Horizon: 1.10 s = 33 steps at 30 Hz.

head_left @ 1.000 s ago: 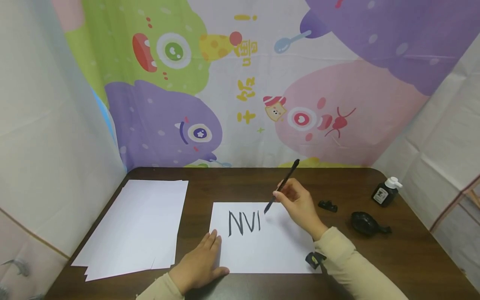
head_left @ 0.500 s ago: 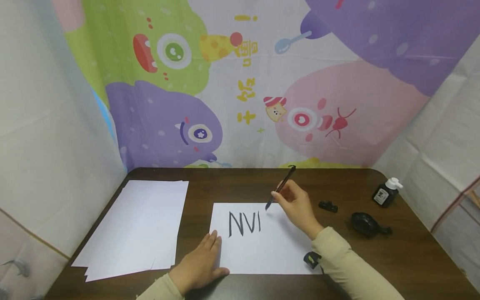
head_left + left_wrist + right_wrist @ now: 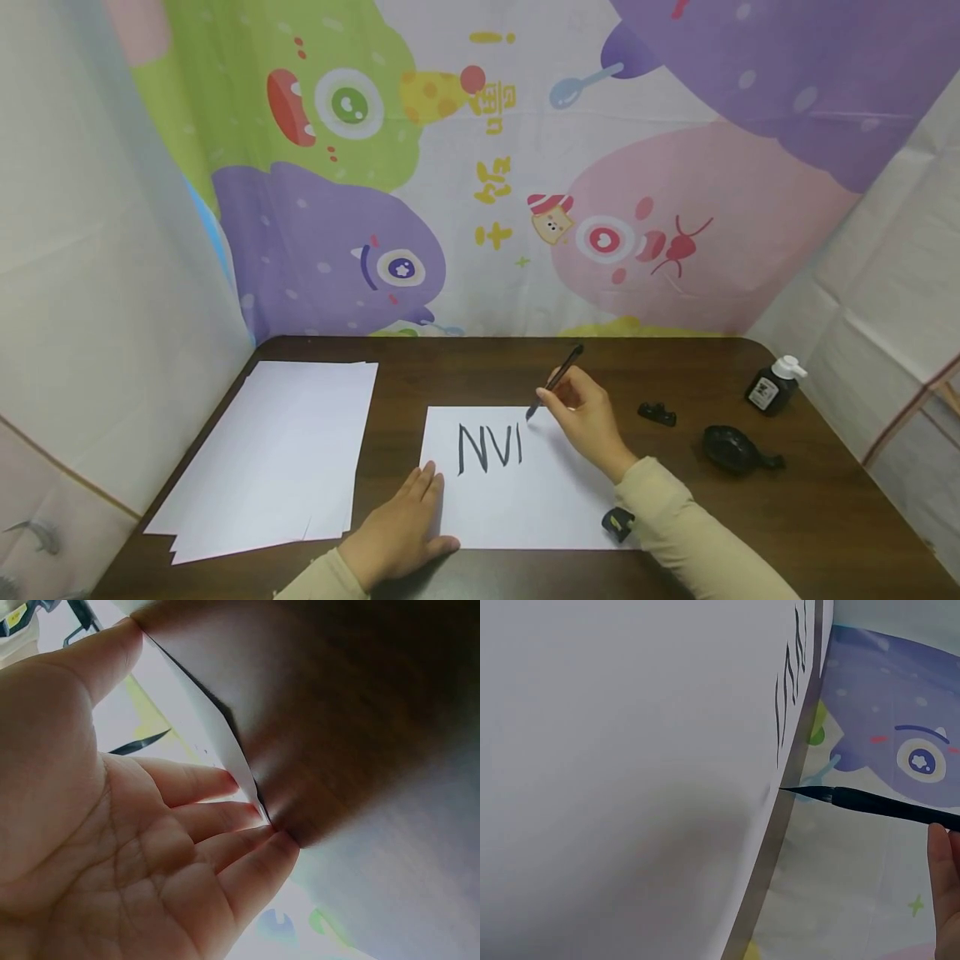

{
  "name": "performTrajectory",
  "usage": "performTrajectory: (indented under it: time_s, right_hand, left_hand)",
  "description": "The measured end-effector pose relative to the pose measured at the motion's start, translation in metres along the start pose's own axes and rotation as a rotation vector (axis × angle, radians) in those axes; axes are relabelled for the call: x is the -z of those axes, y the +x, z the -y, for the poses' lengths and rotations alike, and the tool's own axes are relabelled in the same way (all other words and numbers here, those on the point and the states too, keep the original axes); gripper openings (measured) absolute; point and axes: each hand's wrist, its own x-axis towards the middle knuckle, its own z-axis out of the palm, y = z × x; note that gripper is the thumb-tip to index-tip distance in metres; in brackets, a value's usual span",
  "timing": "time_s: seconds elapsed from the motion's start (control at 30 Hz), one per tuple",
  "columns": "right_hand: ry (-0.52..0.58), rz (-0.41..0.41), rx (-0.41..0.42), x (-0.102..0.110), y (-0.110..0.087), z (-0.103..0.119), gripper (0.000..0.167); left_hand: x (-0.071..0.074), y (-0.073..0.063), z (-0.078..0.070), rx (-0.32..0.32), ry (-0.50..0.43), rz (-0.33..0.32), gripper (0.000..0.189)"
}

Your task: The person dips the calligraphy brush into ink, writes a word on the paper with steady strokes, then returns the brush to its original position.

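Note:
My right hand (image 3: pixel 591 421) pinches a black calligraphy brush (image 3: pixel 557 379) between thumb and fingers, tilted with its tip down. In the head view the tip is by the top of the last stroke on a white sheet of paper (image 3: pixel 540 508); whether it touches is hard to tell. Dark painted letters (image 3: pixel 489 448), "NVI", stand on the sheet's upper left. The right wrist view shows the pointed bristles (image 3: pixel 808 793) near the paper's surface. My left hand (image 3: pixel 397 525) rests at the sheet's left edge, fingers extended; the left wrist view shows its palm (image 3: pixel 112 847) and fingertips along that edge.
A stack of white sheets (image 3: pixel 277 458) lies at the left on the dark table (image 3: pixel 450 375). To the right are a small black brush rest (image 3: pixel 657 413), a black ink dish (image 3: pixel 729 448) with a handle and a black bottle (image 3: pixel 772 387) with a white top. A patterned curtain (image 3: pixel 487 292) hangs behind.
My right hand has shifted slightly left with the brush, whose upper end has dropped a little. The brush tip has stayed near the last stroke. The letters and my left hand look unchanged.

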Motion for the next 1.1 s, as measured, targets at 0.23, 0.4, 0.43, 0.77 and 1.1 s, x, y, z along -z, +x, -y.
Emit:
performTrajectory:
  time_s: [0.23, 0.4, 0.43, 0.77, 1.1]
  right_hand:
    - [-0.016, -0.010, -0.008, -0.001, -0.003, -0.003, 0.018]
    - [-0.017, -0.015, -0.003, -0.002, -0.004, -0.003, 0.018]
    - [-0.016, -0.013, -0.004, -0.002, -0.004, -0.002, 0.018]
    - [-0.028, 0.007, -0.027, -0.006, -0.009, -0.026, 0.018]
    - [0.004, 0.025, -0.009, -0.005, -0.006, -0.039, 0.019]
  left_hand:
    - [0.000, 0.000, 0.000, -0.003, 0.006, -0.001, 0.091]
    - [0.000, 0.000, 0.000, -0.008, 0.006, -0.005, 0.091]
    - [0.000, 0.000, 0.000, -0.009, 0.007, -0.006, 0.091]
    - [0.001, -0.001, -0.001, -0.007, 0.004, -0.011, 0.090]
    - [0.003, -0.001, -0.002, -0.009, 0.002, -0.006, 0.089]
